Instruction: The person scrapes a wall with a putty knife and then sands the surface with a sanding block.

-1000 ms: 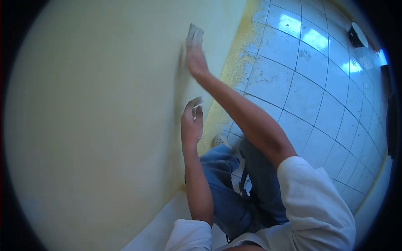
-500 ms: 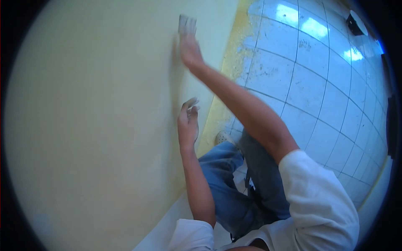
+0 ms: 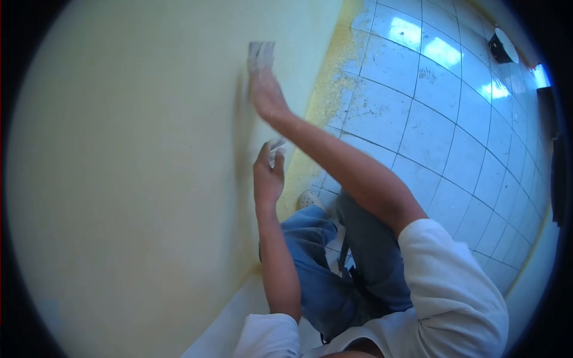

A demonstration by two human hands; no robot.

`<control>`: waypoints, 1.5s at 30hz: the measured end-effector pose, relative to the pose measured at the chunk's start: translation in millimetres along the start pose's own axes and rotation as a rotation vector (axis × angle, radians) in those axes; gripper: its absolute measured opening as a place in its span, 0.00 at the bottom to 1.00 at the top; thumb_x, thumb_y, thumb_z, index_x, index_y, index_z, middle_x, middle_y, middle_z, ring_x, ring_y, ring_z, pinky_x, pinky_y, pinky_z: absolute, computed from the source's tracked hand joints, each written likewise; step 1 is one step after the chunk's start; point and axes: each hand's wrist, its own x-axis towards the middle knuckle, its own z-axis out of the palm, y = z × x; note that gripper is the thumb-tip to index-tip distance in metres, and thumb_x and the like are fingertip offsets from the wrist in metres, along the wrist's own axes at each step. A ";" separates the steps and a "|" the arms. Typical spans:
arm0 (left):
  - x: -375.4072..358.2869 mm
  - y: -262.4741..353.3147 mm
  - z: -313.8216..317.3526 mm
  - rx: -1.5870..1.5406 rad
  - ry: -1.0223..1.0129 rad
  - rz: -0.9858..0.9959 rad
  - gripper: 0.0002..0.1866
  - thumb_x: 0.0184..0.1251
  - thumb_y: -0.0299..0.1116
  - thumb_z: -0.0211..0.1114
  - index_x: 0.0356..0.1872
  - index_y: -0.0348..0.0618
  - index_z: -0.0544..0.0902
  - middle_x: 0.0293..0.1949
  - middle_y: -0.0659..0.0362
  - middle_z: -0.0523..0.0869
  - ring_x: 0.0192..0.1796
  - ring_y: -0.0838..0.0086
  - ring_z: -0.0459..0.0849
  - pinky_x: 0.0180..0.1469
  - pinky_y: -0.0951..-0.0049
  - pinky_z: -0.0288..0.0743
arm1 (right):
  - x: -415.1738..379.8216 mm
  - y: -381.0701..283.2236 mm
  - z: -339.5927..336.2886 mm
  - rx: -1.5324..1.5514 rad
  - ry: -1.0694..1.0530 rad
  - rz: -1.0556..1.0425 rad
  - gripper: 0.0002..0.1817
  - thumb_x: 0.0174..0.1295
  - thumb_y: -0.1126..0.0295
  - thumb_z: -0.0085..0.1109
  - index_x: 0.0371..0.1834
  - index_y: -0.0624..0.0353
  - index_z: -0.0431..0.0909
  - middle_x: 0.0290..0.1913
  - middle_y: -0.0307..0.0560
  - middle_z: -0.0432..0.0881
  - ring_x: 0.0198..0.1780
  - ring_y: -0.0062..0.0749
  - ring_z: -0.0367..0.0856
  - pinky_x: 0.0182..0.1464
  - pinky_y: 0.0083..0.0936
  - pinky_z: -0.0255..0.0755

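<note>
Gray pad point(image 3: 254, 50) points away, long axis unclear, held under right hand point(image 3: 266, 89), fingers extended

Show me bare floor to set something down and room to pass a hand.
Floor: between the right arm and the bucket. For a hand: along the wall, left of the left hand. Crowded: around the legs and shoe.

Yel wall point(image 3: 137, 179) — dk-grid wht tiles point(image 3: 433, 128)
</note>
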 end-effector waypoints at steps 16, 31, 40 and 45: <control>-17.2 -6.7 -12.2 0.039 -0.003 -0.067 0.19 0.85 0.32 0.57 0.70 0.42 0.81 0.62 0.51 0.89 0.58 0.61 0.87 0.66 0.62 0.78 | 4.5 27.7 0.7 -0.063 0.020 0.041 0.40 0.87 0.43 0.25 0.92 0.55 0.34 0.92 0.56 0.26 0.92 0.51 0.30 0.89 0.54 0.32; -22.8 0.0 -18.7 0.002 0.029 -0.050 0.18 0.85 0.33 0.57 0.68 0.41 0.82 0.62 0.50 0.90 0.58 0.59 0.89 0.64 0.62 0.78 | -34.8 35.1 7.9 -0.087 -0.045 0.104 0.47 0.84 0.35 0.27 0.91 0.58 0.32 0.92 0.56 0.29 0.92 0.53 0.34 0.90 0.46 0.33; -24.1 0.2 -17.6 0.028 0.039 -0.069 0.18 0.85 0.34 0.58 0.68 0.41 0.82 0.61 0.48 0.90 0.58 0.56 0.89 0.64 0.61 0.79 | -39.9 26.2 25.4 -0.068 -0.010 0.085 0.45 0.87 0.42 0.26 0.90 0.65 0.29 0.91 0.63 0.22 0.91 0.55 0.23 0.90 0.45 0.28; -20.1 -0.5 -24.7 0.035 0.062 -0.039 0.18 0.84 0.32 0.58 0.68 0.40 0.82 0.61 0.46 0.89 0.59 0.54 0.89 0.64 0.59 0.79 | -26.1 40.5 24.2 -0.060 -0.058 0.097 0.40 0.89 0.49 0.25 0.90 0.64 0.26 0.91 0.64 0.21 0.91 0.55 0.21 0.90 0.42 0.24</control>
